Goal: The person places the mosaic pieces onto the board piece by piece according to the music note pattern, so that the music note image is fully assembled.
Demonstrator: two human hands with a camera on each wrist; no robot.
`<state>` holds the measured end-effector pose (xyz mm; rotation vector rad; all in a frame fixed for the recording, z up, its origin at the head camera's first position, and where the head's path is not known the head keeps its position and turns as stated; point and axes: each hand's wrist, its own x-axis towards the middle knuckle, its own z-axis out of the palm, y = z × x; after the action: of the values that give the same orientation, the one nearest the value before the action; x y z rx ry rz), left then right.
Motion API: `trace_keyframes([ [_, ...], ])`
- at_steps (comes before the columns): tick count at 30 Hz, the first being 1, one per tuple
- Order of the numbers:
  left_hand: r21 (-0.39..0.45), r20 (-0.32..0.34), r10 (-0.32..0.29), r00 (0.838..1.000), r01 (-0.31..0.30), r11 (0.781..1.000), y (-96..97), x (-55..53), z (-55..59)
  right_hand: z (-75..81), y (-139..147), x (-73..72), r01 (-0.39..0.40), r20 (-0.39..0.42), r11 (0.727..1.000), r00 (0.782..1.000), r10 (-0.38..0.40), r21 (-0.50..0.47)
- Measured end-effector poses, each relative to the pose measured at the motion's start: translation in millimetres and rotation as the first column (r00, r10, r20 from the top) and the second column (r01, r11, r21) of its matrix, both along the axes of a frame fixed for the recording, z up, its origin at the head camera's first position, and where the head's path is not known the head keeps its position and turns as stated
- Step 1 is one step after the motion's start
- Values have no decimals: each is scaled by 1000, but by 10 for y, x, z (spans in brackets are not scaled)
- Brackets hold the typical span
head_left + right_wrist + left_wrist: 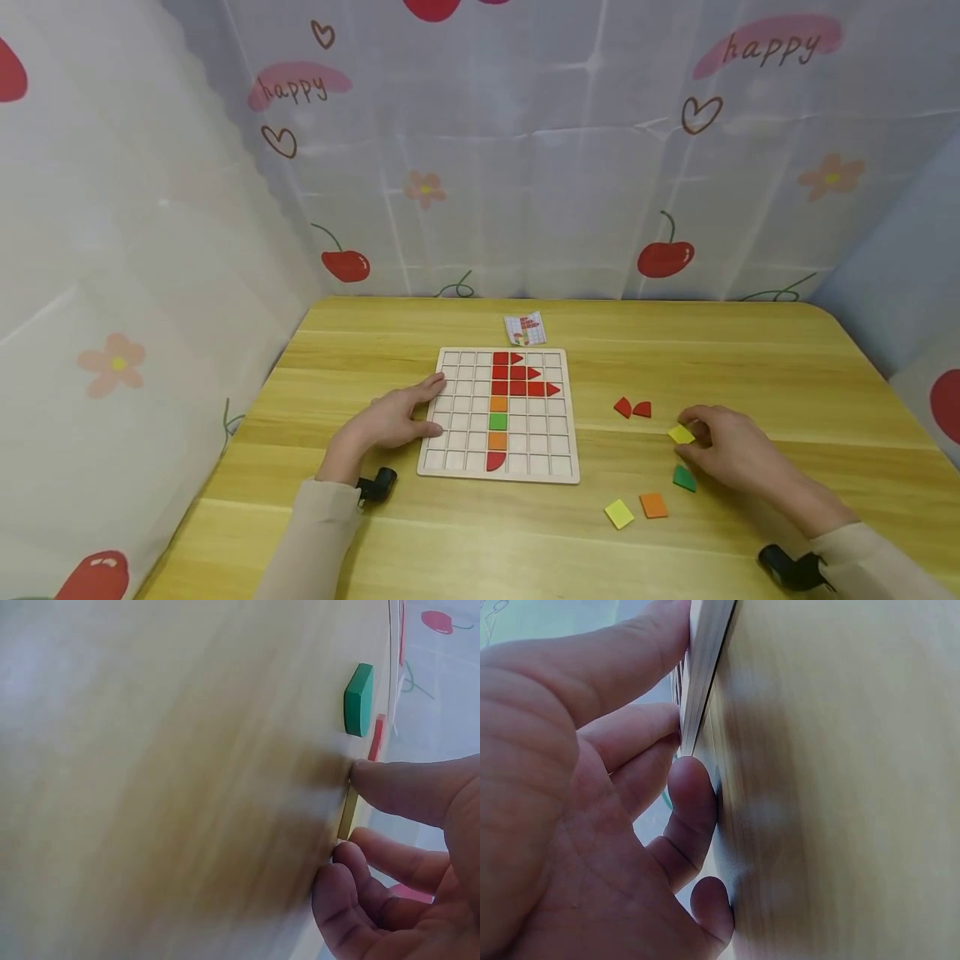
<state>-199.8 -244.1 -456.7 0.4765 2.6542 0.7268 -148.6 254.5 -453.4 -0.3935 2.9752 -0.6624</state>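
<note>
A wooden grid board (465, 462) lies on the table, with my left hand (392, 418) at its left side. In the left wrist view the thumb and fingertips touch the board's edge (703, 667), and the other fingers are loosely bent on the tabletop. Over to the right, my right hand (729, 446) pinches a yellow square tile (681, 434) between thumb and fingers, low at the table. A green tile (684, 478) with one curved side lies just in front of that hand. Red tiles, some pointed, plus orange and green squares fill one column and the upper rows of the board.
Two red quarter-round tiles (642, 409) lie between the board and the right hand. Nearer me are another yellow square (619, 514) and an orange square (653, 505). A small printed pattern card (525, 328) sits behind the board. A printed curtain (517, 233) hangs beyond the table's far edge.
</note>
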Motion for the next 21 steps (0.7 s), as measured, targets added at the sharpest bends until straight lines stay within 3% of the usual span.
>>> trace_keyframes([
  [6, 4, 8, 7, 1000, -7, 1000, 7, 3, 15, 8, -5, 6, 3, -15, 1000, 1000, -3, 13],
  [12, -2, -18, -27, 999, 27, 1000, 3, -7, 34, 35, -48, -1, 1, -5, 1000, 1000, -1, 13],
  [21, -3, -30, -35, 999, 35, 999, -8, -14, 7, 133, -132, -23, -33, -92, 999, 995, 34, 2],
])
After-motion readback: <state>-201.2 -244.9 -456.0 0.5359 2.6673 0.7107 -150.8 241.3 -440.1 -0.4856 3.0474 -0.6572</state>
